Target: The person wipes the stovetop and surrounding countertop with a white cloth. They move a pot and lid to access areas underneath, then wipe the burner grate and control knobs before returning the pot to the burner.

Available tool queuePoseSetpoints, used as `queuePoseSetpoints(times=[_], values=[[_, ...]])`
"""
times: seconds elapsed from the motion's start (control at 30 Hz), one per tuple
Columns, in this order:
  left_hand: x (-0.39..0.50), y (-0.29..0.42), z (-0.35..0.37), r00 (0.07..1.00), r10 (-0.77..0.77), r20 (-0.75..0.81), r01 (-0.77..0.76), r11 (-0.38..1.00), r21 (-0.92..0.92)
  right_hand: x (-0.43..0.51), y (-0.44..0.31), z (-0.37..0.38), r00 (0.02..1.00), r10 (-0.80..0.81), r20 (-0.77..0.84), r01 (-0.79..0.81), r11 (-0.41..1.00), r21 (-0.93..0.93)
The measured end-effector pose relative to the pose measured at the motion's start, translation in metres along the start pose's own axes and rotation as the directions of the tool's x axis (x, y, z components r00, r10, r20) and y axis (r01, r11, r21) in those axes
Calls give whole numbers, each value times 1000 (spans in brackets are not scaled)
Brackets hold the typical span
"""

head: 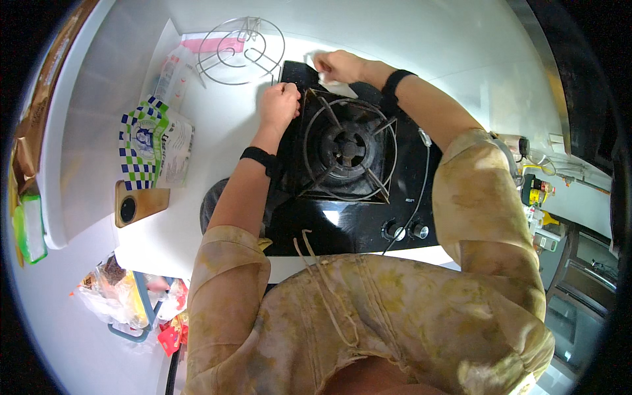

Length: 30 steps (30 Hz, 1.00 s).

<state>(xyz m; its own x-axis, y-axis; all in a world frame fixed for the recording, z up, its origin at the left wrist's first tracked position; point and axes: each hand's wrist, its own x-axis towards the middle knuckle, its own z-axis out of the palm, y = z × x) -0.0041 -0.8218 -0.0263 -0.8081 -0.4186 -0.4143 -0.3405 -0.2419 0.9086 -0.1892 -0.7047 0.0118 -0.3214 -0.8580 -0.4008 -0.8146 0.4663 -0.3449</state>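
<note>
My right hand [340,66] holds a crumpled white cloth or paper wipe [340,89] against the back of the black gas hob [306,222]. Its fingers are closed over part of the wipe. My left hand [280,104] rests with curled fingers at the hob's left edge, beside the burner; whether anything is inside it is hidden. Between and below the hands sits the round burner [349,148], with a ring-shaped metal pan support [391,170] around it. A thin cable [421,190] lies across the hob's right side, past two control knobs [420,230].
A wire rack [240,66] stands on the white counter [222,106] at the back left. Nearer are a green-checked plastic package [153,143] and a gold phone [148,205]. Bottles [540,192] stand at far right. White walls bound the back and left.
</note>
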Motion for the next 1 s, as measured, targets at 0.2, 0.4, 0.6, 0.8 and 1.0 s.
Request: queuePoseSetpoints(times=[0.2,0.4,0.6,0.8,1.0], values=[[3,-5,0,1000,-5,-16,5,1000,7,45,-26,15,999,-48,-5,48,966,253],[4,-3,0,1000,-8,-19,8,1000,1,-2,0,6,971,-193,140,192,981,27],[2,-1,0,999,14,-32,-12,999,47,11,-9,7,993,-107,40,108,994,-20],[1,-1,1,1000,-2,-24,2,1000,28,4,-7,9,997,-32,68,34,999,-35],[0,0,4,999,10,-34,-9,1000,28,-19,-3,2,989,101,107,-86,986,-142]])
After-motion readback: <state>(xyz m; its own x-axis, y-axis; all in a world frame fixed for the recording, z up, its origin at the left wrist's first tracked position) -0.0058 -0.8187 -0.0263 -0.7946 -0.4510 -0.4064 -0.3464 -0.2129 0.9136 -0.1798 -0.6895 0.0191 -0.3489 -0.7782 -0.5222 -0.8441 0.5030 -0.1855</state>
